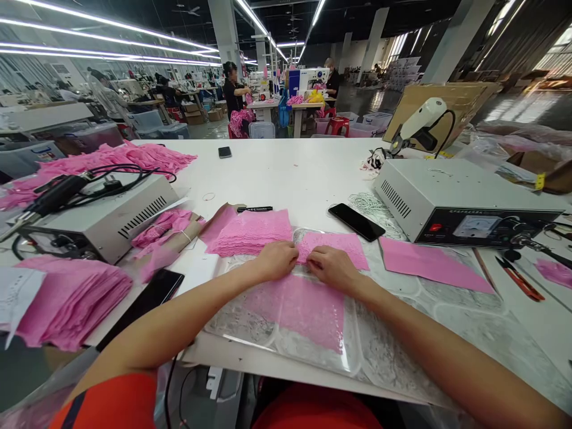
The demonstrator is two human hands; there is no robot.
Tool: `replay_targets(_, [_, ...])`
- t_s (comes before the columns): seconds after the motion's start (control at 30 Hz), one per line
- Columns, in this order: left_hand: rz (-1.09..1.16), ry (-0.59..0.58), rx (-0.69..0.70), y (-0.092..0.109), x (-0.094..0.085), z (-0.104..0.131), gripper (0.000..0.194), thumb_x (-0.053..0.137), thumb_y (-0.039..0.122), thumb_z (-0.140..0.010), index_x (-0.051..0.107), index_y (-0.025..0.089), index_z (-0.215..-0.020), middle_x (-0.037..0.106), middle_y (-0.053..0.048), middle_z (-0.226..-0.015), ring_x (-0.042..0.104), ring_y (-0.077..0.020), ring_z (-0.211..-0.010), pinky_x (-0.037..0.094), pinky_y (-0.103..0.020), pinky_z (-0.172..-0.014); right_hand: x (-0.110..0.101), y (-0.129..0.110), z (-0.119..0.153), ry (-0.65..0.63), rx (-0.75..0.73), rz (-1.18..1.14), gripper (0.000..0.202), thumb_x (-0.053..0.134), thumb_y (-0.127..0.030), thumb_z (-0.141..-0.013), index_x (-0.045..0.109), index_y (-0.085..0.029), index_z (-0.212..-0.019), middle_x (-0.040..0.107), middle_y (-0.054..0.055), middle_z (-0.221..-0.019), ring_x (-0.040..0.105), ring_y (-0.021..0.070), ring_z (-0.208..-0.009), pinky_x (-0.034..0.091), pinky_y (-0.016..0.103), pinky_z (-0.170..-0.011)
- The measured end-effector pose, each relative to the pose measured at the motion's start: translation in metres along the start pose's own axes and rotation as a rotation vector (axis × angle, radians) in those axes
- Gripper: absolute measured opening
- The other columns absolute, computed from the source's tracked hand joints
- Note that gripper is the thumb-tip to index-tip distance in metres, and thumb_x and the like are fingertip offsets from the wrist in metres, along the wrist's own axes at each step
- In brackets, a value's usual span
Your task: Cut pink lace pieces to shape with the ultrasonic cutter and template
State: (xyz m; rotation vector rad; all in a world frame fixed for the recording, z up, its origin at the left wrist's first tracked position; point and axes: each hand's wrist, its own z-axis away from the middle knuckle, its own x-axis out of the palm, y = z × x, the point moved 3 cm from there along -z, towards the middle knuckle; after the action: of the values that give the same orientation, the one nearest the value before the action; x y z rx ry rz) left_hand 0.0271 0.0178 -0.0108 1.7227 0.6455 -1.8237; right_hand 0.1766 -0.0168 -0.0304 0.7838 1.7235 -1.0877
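Over a clear plastic sheet [357,333] on the table lies a thin pink lace fabric piece [313,310]. At its far edge my left hand [277,260] is closed with bent fingers on the fabric. Close beside it on the right, my right hand [331,268] also has its fingers curled in on that edge; the fingertips are partly hidden. A neat stack of pink lace pieces [254,229] rises just beyond my left hand. Behind my right hand lies another pink piece [346,243].
Grey machine boxes stand left [107,208] and right [469,190]. Phones [356,221] and a black marker [254,209] lie about. Pink card [433,265] and orange-handled snips [521,279] are at right, a fabric pile [75,298] at left. Co-workers sit beyond the table.
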Motion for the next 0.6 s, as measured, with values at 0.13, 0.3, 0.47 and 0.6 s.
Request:
replay_targets(0.13, [0.046,-0.006,-0.018,-0.005,-0.007,0.000,0.020,0.048,0.016,-0.087,0.068,0.018,-0.085,0.067,-0.004,-0.089,0.063,-0.0179,-0.080,0.045,-0.026,-0.065,-0.004,0.005,-0.003,-0.003,0.035,-0.041,0.018,0.052,-0.018,-0.087,0.069,-0.019,-0.081,0.070,0.004,-0.084,0.061,0.0132,-0.073,0.038,0.024,-0.063])
replay_targets(0.3, [0.069,-0.012,-0.021,-0.005,-0.009,-0.002,0.020,0.048,0.015,-0.087,0.068,0.018,-0.086,0.067,-0.005,-0.090,0.063,-0.0183,-0.082,0.045,-0.026,-0.067,-0.004,0.000,-0.007,-0.017,0.035,-0.065,0.011,0.059,-0.021,-0.082,0.069,-0.019,-0.086,0.069,0.004,-0.086,0.061,0.0142,-0.076,0.040,0.024,-0.065])
replay_targets(0.47, [0.077,-0.030,-0.012,-0.002,-0.009,0.003,0.016,0.053,0.020,-0.087,0.069,0.017,-0.090,0.067,-0.006,-0.093,0.064,-0.0199,-0.085,0.047,-0.028,-0.070,0.000,-0.004,-0.010,-0.039,0.024,-0.075,0.015,0.056,-0.015,-0.084,0.070,-0.019,-0.082,0.069,0.006,-0.089,0.061,0.0167,-0.085,0.041,0.026,-0.069])
replay_targets(0.6, [0.076,-0.021,-0.018,0.001,-0.006,0.005,0.016,0.059,0.027,-0.087,0.068,0.017,-0.095,0.066,-0.008,-0.097,0.064,-0.0229,-0.091,0.050,-0.031,-0.075,0.000,0.001,-0.012,-0.035,0.063,-0.118,0.019,0.052,-0.016,-0.086,0.070,-0.018,-0.083,0.069,0.005,-0.085,0.061,0.0148,-0.077,0.040,0.025,-0.067])
